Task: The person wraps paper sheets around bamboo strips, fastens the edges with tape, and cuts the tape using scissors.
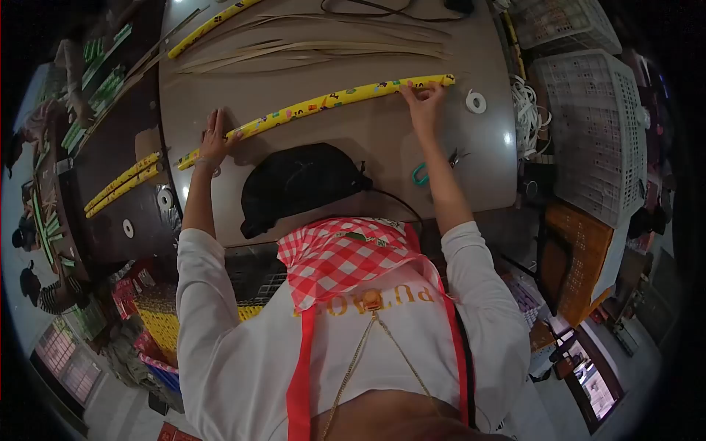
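Note:
A long yellow roll (323, 104) with a colourful printed pattern lies slantwise across the table and bows slightly. My left hand (214, 141) rests across its left part, fingers stretched out and hiding a short stretch of it. Near the other end, my right hand (425, 109) has its thumb and fingertips closed on the lower edge of the roll. Just right of that end is a small white tape roll (475, 101). Teal-handled scissors (421, 174) lie beside my right forearm. Between my arms sits a black pouch-like bundle (301, 184).
Long thin tan strips (316, 50) and another yellow roll (209, 31) lie at the back of the table (471, 147). More yellow rolls (121, 184) are on the darker table at left. White plastic baskets (592, 132) and white cord (528, 117) stand right. Other people work far left.

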Demonstrator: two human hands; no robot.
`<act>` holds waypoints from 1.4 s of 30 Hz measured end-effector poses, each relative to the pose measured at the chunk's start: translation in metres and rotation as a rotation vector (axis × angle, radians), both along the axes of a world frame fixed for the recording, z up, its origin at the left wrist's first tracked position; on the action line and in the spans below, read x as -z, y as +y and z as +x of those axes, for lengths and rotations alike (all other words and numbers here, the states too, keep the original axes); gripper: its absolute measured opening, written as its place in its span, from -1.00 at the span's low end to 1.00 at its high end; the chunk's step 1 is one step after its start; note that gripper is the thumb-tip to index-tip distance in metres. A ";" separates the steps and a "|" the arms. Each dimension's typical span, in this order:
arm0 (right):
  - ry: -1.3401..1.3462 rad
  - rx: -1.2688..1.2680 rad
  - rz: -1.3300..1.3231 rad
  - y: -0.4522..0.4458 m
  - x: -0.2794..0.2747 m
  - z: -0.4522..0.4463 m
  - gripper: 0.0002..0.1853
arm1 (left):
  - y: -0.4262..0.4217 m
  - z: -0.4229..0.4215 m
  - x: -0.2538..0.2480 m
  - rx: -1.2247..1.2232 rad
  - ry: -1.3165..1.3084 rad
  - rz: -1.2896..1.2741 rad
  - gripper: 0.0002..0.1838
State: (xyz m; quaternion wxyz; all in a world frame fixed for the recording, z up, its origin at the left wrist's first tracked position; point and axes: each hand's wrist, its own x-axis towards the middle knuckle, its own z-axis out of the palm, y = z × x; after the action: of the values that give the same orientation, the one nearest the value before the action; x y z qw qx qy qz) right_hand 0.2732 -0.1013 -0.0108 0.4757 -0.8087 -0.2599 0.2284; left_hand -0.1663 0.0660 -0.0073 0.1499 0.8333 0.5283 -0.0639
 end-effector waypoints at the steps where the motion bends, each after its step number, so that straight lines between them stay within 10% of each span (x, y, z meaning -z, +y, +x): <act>1: 0.004 -0.003 0.000 0.002 0.000 -0.002 -0.14 | 0.001 -0.001 0.001 -0.003 0.004 0.000 -0.10; 7: -0.266 -0.116 -0.101 0.002 -0.004 0.012 0.05 | 0.001 -0.002 0.003 0.024 -0.023 0.002 -0.08; 9: 0.150 -0.145 -0.011 -0.003 -0.001 0.014 0.08 | 0.000 -0.002 0.002 0.021 -0.020 0.007 -0.07; 25: 0.361 -0.165 0.132 -0.009 0.007 0.017 -0.10 | -0.002 0.000 -0.001 0.008 0.034 0.014 -0.06; 31: -0.222 -0.169 0.115 0.007 -0.004 -0.031 -0.14 | -0.001 0.002 -0.002 -0.019 -0.016 -0.030 -0.05; 42: -0.105 -0.201 -0.028 0.010 0.006 -0.032 -0.18 | -0.002 0.002 -0.001 -0.005 -0.030 0.006 -0.06</act>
State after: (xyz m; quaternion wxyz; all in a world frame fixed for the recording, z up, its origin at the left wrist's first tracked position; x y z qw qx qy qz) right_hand 0.2416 -0.0911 -0.0163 0.4249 -0.7960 -0.3611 0.2355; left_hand -0.1644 0.0636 -0.0063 0.1555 0.8333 0.5282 -0.0495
